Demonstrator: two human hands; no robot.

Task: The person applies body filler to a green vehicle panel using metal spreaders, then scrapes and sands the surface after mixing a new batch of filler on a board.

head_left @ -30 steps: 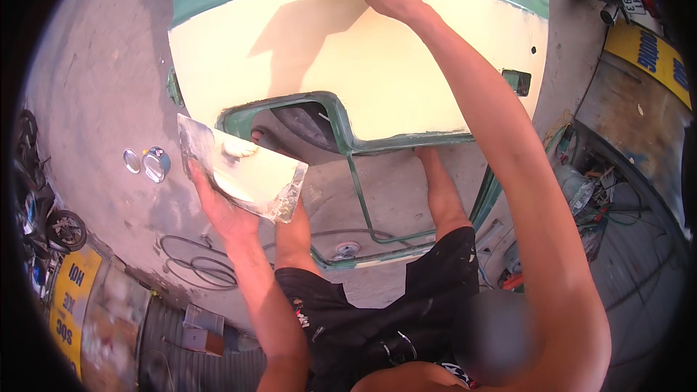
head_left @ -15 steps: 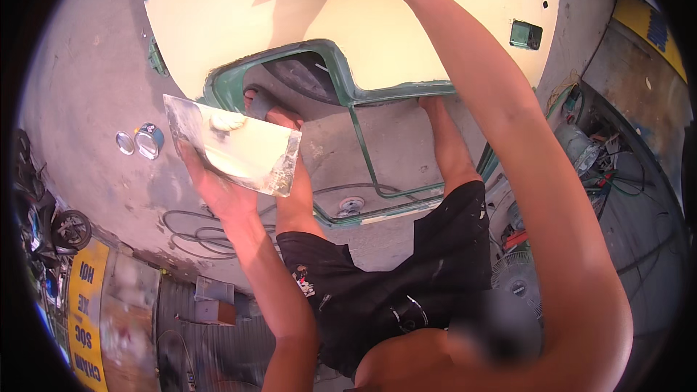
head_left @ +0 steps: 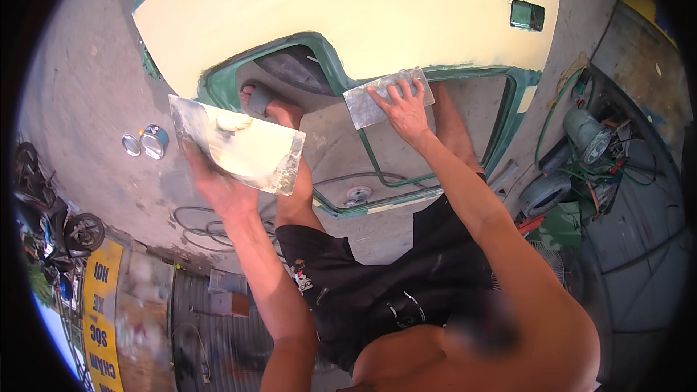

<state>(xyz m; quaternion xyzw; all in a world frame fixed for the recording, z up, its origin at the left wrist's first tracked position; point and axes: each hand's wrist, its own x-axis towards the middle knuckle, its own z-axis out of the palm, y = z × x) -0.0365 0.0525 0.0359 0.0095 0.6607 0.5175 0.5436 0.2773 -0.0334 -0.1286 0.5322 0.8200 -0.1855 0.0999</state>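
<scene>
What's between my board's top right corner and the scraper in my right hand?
In the head view, just bare gray floor, seen through the green window frame.

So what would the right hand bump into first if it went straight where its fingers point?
Past its flat grey spreader, the right hand would probably meet the green window edge first, then the cream panel. Its height is unclear, so it might pass above them.

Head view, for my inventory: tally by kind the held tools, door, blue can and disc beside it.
Flat grey spreader: 1
Cream-smeared rectangular board: 1
Green-edged cream door: 1
Round blue can: 1
Round silver disc: 1
Total: 5
</scene>
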